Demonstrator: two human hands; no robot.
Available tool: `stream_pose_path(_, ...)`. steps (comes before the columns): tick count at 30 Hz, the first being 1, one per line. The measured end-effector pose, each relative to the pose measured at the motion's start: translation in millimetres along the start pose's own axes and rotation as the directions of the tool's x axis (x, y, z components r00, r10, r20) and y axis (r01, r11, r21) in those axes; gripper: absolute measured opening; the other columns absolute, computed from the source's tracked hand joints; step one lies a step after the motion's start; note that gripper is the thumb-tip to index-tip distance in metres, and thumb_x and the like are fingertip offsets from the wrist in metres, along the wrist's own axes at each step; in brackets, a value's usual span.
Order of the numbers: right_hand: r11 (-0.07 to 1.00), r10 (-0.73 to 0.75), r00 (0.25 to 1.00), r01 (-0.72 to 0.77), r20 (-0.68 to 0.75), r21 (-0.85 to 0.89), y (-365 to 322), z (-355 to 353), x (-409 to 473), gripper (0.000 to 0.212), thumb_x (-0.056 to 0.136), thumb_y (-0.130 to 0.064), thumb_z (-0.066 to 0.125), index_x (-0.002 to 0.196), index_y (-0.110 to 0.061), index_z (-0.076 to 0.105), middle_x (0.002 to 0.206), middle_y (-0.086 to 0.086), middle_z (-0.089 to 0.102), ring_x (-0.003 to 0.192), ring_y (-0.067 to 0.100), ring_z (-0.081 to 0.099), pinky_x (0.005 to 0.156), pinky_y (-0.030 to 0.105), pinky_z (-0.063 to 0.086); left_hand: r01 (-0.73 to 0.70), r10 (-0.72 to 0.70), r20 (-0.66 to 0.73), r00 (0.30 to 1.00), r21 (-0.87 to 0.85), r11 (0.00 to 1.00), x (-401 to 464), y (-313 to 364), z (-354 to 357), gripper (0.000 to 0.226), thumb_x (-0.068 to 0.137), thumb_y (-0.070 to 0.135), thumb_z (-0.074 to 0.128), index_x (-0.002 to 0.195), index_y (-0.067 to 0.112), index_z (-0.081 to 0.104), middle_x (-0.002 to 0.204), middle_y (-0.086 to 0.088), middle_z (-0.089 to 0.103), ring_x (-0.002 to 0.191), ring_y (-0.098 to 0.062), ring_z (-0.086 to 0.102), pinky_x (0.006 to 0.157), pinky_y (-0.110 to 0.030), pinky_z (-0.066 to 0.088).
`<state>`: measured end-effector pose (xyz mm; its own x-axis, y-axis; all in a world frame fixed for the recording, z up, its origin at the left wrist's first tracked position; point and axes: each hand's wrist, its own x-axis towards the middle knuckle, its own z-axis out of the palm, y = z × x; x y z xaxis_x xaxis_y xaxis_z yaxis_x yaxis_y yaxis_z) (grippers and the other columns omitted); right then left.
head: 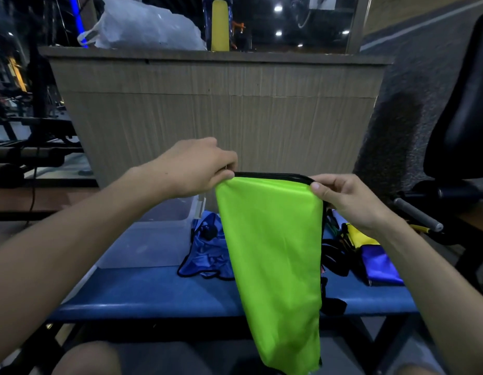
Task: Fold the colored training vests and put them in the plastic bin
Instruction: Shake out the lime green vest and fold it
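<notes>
**Green vest held up over blue counter**

The left hand and right hand each pinch a top corner of a lime-green vest, which hangs over the counter's near edge. Behind it, a crumpled blue vest lies beside the clear plastic bin toward the counter's left end; folded blue and yellow vests rest toward the right end.

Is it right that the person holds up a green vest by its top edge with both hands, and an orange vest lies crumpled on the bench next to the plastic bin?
Not quite. The head view shows both hands, left hand and right hand, pinching the green vest at its top edge, but the crumpled vest on the bench next to the plastic bin is blue, not orange.
</notes>
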<state>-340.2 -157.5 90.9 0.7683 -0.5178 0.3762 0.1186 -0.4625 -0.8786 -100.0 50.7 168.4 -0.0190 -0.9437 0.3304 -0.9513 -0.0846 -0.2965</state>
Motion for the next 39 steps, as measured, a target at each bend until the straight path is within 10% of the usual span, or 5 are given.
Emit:
stream_pose_path(5,0.741,-0.226,0.974,0.157,-0.022,-0.653,-2.6,0.3,7.5,0.019,0.104,-0.017,0.057,0.108,-0.009,0.074,0.095,0.004,0.076,0.092,0.02,0.069,0.086,0.042,0.053,0.004,0.039,-0.122,0.992,0.332,0.943,12.6,15.3,3.3,0.028,0.107,0.039,0.037,0.116,0.022,0.057,0.108,0.003,0.068,0.1,-0.024,0.052,0.071,-0.035,0.034)
stream_pose_path(16,0.973,-0.013,0.986,-0.025,-0.167,-0.228,-1.0,17.2,-5.4,0.037,0.106,-0.033,0.052,0.092,-0.004,0.069,0.079,0.006,0.06,0.075,0.021,0.056,0.072,0.063,0.052,0.039,0.085,-0.25,0.965,0.454,0.89,12.5,18.5,-9.1,0.03,0.108,0.033,0.037,0.102,0.013,0.059,0.102,-0.009,0.061,0.102,-0.031,0.051,0.07,-0.038,0.027)
stream_pose_path(23,0.97,-0.044,0.989,0.008,-0.142,-0.244,-13.5,3.7,-17.4,0.032,0.107,-0.025,0.051,0.081,-0.01,0.063,0.065,-0.012,0.05,0.06,0.002,0.044,0.061,0.024,0.041,0.101,-0.096,0.03,0.995,-0.337,0.936,12.3,38.5,-55.8,0.035,0.106,0.044,0.039,0.086,0.02,0.053,0.08,0.004,0.054,0.077,-0.018,0.053,0.067,-0.033,0.038)
stream_pose_path(31,0.979,0.123,0.992,-0.119,0.014,-0.168,-28.2,-58.3,-69.4,0.021,0.096,-0.021,0.059,0.083,-0.005,0.064,0.057,0.002,0.037,0.049,0.009,0.027,0.042,0.016,0.021,-0.032,0.055,-0.003,0.998,-0.854,0.519,10.8,84.0,-49.7,0.019,0.102,0.023,0.061,0.114,0.013,0.071,0.09,-0.024,0.061,0.078,-0.014,0.054,0.068,-0.03,0.048)
stream_pose_path(39,0.826,-0.063,0.961,-0.101,-0.269,-0.554,-121.9,-101.1,2.5,0.031,0.088,-0.054,0.063,0.085,-0.024,0.068,0.051,0.004,0.061,0.032,0.008,0.051,0.033,0.016,0.038,-0.159,-0.2,-0.156,0.967,-0.987,-0.001,34.0,102.7,-22.9,0.01,0.102,0.006,0.057,0.106,0.008,0.066,0.082,-0.005,0.059,0.076,-0.018,0.055,0.065,-0.034,0.057)
